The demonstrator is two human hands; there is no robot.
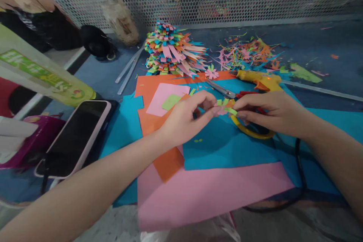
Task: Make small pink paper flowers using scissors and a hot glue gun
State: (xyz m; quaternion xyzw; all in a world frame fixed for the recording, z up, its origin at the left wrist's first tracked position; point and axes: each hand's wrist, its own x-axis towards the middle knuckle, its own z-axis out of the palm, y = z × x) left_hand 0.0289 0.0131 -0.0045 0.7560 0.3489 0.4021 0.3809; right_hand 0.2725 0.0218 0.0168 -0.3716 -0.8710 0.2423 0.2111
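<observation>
My left hand (pixel 190 117) pinches one side of a small fringed paper piece (pixel 221 110) in pink, green and orange. On its other side, my right hand (pixel 272 113) holds a green strip of the same piece between thumb and fingers. Both hands are over a blue sheet (pixel 227 147). Red-and-yellow handled scissors (pixel 224 90) lie partly under my right hand, and a yellow glue gun (pixel 261 79) rests just behind it. A small pink paper flower (pixel 211 72) lies beyond the scissors' blades.
A cone of colourful fringed paper (pixel 170 51) stands at the back, beside paper scraps (pixel 249 55). Pink sheets (pixel 198 193) and orange sheets (pixel 167 162) lie in front. At left are a phone (pixel 76 136) and a bottle (pixel 42 70). A black cable (pixel 300 166) runs at right.
</observation>
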